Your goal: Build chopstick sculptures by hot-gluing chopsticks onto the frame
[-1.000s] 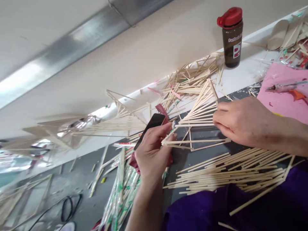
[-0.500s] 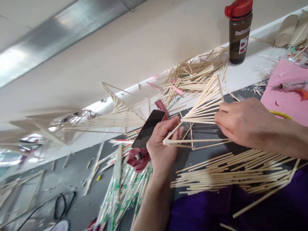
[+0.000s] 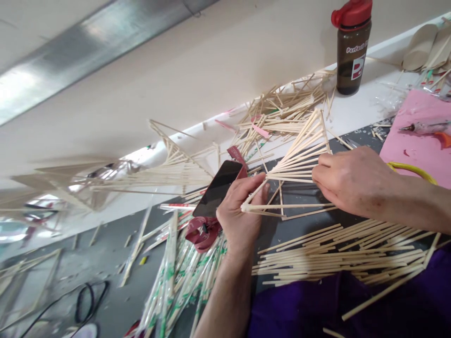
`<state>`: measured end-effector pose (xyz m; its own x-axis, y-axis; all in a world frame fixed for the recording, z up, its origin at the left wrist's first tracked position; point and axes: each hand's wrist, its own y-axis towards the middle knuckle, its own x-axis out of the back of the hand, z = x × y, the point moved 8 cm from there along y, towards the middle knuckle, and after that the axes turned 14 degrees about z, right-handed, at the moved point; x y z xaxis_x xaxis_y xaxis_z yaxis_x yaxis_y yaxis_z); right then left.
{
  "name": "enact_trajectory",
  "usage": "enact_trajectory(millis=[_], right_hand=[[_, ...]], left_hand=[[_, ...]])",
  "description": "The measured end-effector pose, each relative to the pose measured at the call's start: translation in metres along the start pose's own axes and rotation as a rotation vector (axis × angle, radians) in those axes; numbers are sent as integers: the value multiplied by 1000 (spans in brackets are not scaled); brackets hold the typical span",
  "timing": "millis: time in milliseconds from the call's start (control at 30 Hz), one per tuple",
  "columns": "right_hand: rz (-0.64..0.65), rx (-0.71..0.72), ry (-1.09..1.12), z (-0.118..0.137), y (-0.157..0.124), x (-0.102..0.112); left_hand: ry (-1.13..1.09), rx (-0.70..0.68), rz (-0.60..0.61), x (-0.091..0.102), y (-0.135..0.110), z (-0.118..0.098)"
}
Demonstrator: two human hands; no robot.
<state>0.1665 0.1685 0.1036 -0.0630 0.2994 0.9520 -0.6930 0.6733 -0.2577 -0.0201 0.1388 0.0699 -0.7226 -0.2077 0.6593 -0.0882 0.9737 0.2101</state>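
Observation:
A fan-shaped frame of thin wooden sticks (image 3: 298,152) spans the space between my hands, with whitish blobs at its joints. My left hand (image 3: 243,202) is closed around its left corner, thumb and fingers near the joint. On the frame's right side, my right hand (image 3: 352,180) pinches the outer ends of the lower sticks; its fingertips partly hide them. Below lies a spread of loose wooden sticks (image 3: 327,256). A dark phone (image 3: 217,188) with a maroon strap (image 3: 202,233) sits just behind my left hand.
Paper-wrapped chopsticks (image 3: 183,277) lie left of my left forearm. A stick pile (image 3: 282,110) rests against the wall. A red-lidded bottle (image 3: 353,51) stands at the back. On the right are a pink sheet (image 3: 405,126) and a yellow handle loop (image 3: 414,170). A larger stick structure (image 3: 169,176) is at left.
My right hand has shifted very slightly left and down along the stick ends. More of the yellow loop shows behind my right wrist. My left hand keeps its hold.

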Motion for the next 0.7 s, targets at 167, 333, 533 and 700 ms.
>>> enact_trajectory(millis=[167,333,533,700], right_hand=[[23,18,-48,3,3,0],[51,16,-35,2,5,-3],[85,13,-22,3,5,-5],[29,52,-23,9,6,-8]], left_hand=[[-12,-7,-1,-1,1,-2],[-14,-4,1,0,1,-1],[-27,19,13,0,0,4],[-71,115,19,0,-2,15]])
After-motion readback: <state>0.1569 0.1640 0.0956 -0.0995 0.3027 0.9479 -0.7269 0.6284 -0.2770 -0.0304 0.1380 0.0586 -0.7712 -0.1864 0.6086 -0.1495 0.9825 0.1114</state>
